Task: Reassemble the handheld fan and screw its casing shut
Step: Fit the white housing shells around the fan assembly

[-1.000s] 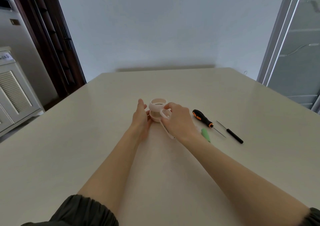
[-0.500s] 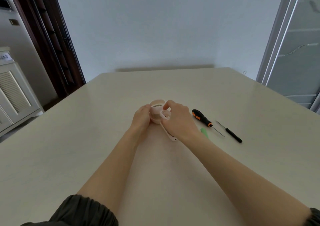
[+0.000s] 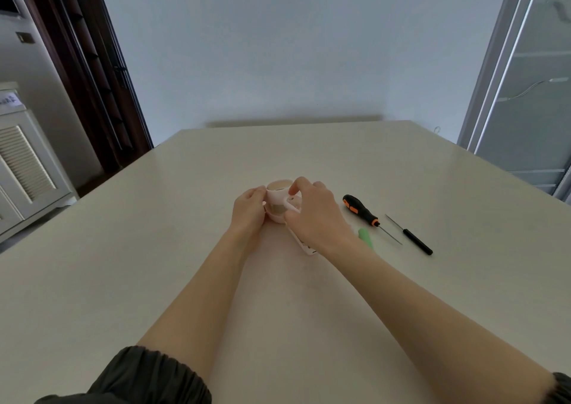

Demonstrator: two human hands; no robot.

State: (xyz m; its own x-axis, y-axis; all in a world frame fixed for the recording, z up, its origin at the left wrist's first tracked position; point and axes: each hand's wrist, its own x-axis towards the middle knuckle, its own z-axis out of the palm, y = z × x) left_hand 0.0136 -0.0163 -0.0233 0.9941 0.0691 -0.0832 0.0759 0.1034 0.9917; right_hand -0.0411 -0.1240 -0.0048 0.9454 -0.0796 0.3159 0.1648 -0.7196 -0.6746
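A pale pink handheld fan (image 3: 279,201) sits near the middle of the cream table (image 3: 401,168), its round head pointing away from me. My left hand (image 3: 249,209) grips the left side of the round head. My right hand (image 3: 315,215) covers the right side and pinches the top rim with thumb and forefinger. The fan's handle end (image 3: 309,250) pokes out below my right wrist. An orange-and-black screwdriver (image 3: 363,212) lies just right of my right hand.
A thin black screwdriver (image 3: 415,241) lies right of the orange one. A small green piece (image 3: 366,237) rests beside my right wrist. A dark door frame and a white louvred cabinet (image 3: 24,168) stand at the left, a glass door at the right.
My left hand has closed in from open fingers onto the fan head. My right hand's fingers rose to the top rim, and the fan's parts look pressed closer together.
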